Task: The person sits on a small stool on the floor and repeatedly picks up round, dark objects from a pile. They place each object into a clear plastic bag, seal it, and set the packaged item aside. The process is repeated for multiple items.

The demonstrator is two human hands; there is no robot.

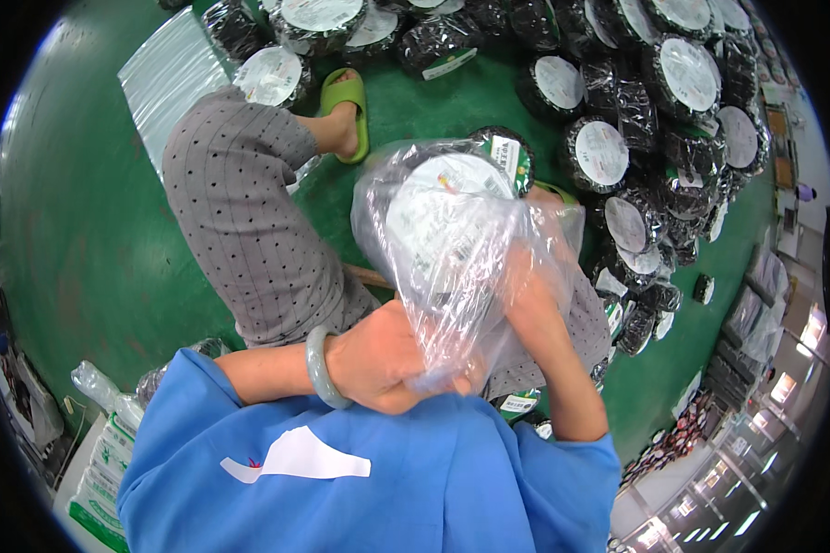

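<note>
A round black pack with a white disc label (449, 200) sits inside a clear plastic bag (377, 200) between my knees. My left hand (380, 356), with a pale bangle at the wrist, is closed on the bag's gathered film close to my body. Film covers my right hand (531, 280), which reaches along the right side of the pack. Its fingers are blurred and partly hidden by the plastic. Just beyond the bag lies another black pack with a green and white label (508, 162).
Many similar wrapped packs (600, 153) are heaped at the right and far side on the green floor (90, 228). A stack of clear plastic sheets (173, 76) lies at far left. Beside my left elbow are printed plastic packages (97, 484). My left foot wears a green slipper (361, 124).
</note>
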